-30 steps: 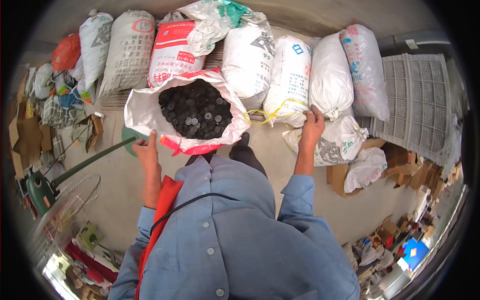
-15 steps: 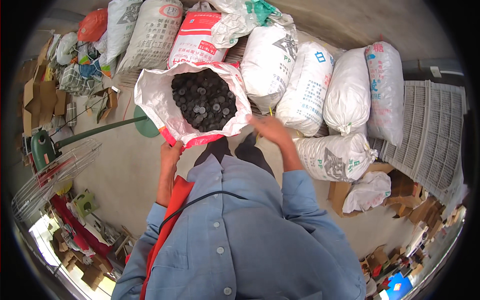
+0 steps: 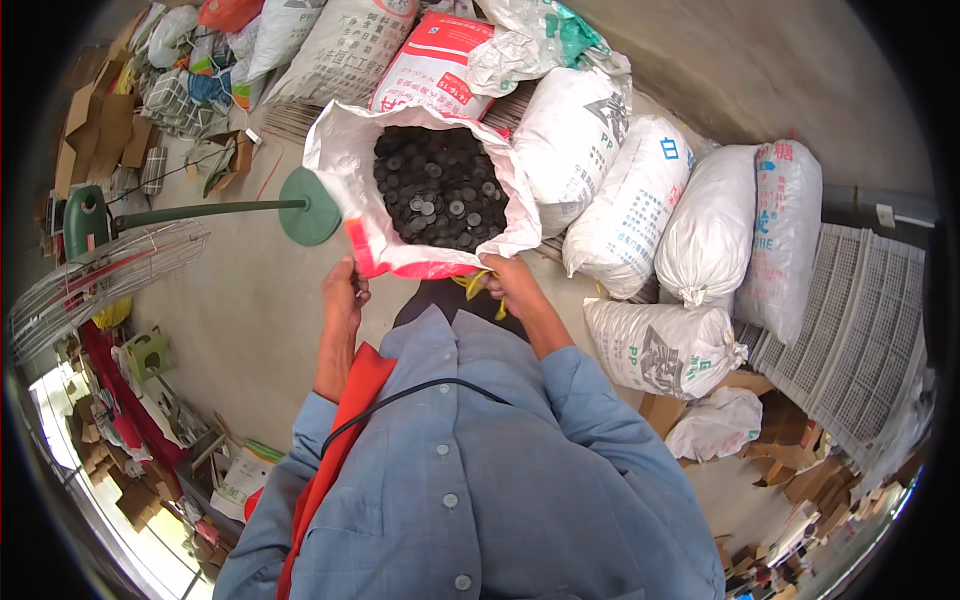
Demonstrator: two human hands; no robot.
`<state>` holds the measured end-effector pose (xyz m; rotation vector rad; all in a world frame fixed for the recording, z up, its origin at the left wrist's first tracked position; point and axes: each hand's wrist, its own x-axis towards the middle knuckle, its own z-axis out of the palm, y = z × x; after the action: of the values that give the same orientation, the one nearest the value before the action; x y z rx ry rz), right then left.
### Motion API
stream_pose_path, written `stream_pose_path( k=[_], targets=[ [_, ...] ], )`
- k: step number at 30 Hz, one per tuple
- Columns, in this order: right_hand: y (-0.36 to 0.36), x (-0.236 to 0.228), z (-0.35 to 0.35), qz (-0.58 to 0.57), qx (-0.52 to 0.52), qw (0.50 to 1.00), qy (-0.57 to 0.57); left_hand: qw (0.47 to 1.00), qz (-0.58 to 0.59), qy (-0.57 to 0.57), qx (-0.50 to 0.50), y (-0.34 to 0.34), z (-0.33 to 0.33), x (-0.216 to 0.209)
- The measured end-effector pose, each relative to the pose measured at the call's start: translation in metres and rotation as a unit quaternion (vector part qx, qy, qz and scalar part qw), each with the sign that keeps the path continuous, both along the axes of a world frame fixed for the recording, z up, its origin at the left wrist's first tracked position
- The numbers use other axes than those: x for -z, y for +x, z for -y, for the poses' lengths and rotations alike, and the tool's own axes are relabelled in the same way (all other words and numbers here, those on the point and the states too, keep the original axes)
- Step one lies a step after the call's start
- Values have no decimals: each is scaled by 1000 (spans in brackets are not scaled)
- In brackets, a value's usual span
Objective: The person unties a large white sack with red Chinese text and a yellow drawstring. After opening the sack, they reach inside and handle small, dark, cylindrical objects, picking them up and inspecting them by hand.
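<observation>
A white woven sack with a red lower edge stands open before me, its rim rolled outward. Many small black round disc-like pieces fill the visible part of it. My right hand is closed on a yellow cord, right below the sack's near rim. Just under the sack's near left red corner is my left hand. Its fingers are curled together, and whatever may be in them is too small or hidden to make out.
Full white sacks line the wall to the right, one lying on its side. A red-and-white sack stands behind. At left are a green fan stand base and its wire cage. Grey plastic grids lean at far right.
My right hand has come in from the right to the sack's near rim and now has the yellow cord. My left hand has come off the red edge. The view has shifted.
</observation>
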<state>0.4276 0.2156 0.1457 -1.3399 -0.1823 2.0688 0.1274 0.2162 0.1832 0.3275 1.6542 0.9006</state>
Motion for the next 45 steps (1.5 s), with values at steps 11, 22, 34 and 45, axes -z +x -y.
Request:
stream_pose_path(
  k=[11, 22, 34, 45],
  targets=[
    [-2, -12, 28, 103, -135, 984, 49, 960, -219, 32, 172, 29, -13, -20],
    [-3, -13, 44, 204, -122, 967, 90, 955, -245, 113, 119, 26, -27, 17],
    [5, -120, -11, 505, -264, 763, 307, 996, 40, -17, 84, 7, -23, 10],
    [-123, 9, -93, 372, -416, 771, 306, 990, 98, 2, 99, -12, -19, 31]
  ],
)
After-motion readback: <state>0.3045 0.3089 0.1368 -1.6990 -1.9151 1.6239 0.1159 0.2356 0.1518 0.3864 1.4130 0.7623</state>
